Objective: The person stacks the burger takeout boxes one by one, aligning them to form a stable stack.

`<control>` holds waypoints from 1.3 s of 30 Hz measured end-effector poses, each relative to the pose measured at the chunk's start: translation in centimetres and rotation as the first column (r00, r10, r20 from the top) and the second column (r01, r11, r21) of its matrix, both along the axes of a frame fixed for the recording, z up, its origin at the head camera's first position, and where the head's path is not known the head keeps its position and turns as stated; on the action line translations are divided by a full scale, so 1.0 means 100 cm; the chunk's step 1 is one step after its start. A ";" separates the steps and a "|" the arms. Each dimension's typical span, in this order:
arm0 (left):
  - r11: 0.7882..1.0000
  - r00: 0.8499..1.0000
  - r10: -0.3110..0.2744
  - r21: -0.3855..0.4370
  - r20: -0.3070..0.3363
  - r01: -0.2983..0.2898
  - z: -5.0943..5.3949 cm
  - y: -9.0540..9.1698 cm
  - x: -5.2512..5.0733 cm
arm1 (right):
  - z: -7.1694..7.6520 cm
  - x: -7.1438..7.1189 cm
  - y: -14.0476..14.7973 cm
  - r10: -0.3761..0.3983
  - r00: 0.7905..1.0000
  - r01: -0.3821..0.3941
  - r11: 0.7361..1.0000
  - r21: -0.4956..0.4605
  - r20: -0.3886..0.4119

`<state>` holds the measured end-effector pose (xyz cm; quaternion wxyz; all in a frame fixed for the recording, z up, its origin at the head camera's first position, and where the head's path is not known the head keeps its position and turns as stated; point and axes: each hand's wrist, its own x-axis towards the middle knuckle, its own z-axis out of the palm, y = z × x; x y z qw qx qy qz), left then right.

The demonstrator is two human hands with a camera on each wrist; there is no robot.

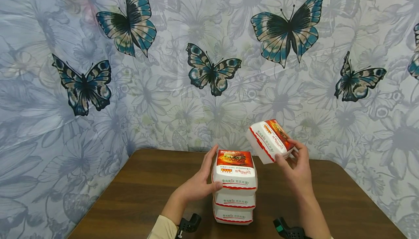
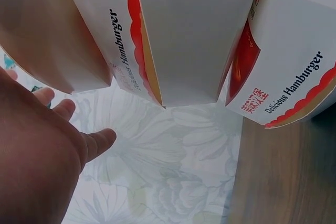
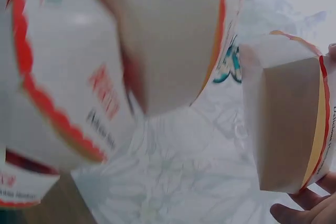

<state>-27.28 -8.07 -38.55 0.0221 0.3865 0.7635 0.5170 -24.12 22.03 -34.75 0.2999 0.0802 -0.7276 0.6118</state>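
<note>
Three white-and-red cardboard hamburger boxes stand stacked in the head view, the top box [image 1: 235,170] showing a burger picture on its lid. My left hand [image 1: 198,184] lies along the left side of that box, fingers stretched out and thumb at its front corner. The left wrist view shows the left hand [image 2: 47,145] with fingers extended beside the boxes. Right of the stack and above the table, my right hand [image 1: 299,166] grips another hamburger box [image 1: 268,140], held tilted. In the right wrist view, fingers of the right hand [image 3: 315,203] hold this box [image 3: 289,124] at its edge.
A dark brown wooden table [image 1: 147,184] carries the stack. Close behind it hangs a pale floral cloth [image 1: 183,122] printed with blue butterflies. Each wrist wears a black strap device, such as the left one [image 1: 190,224].
</note>
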 end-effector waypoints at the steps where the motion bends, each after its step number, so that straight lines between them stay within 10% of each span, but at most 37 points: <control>1: 1.000 1.000 0.001 -0.002 -0.001 -0.001 0.000 0.000 0.000 | 0.002 0.002 -0.001 0.043 0.999 -0.043 0.999 -0.033 -0.010; 8: 1.000 1.000 0.005 -0.003 -0.004 -0.005 0.000 0.000 0.000 | 0.010 0.010 -0.008 0.290 0.945 -0.310 0.941 -0.137 -0.149; 19: 1.000 1.000 0.000 0.030 -0.009 0.000 -0.001 0.002 0.000 | 0.015 0.017 -0.016 0.451 0.869 -0.472 0.879 -0.067 -0.205; 39: 0.997 0.998 -0.003 0.081 0.056 -0.001 -0.001 0.008 0.003 | 0.015 0.021 -0.026 0.414 0.910 -0.408 0.902 0.141 -0.015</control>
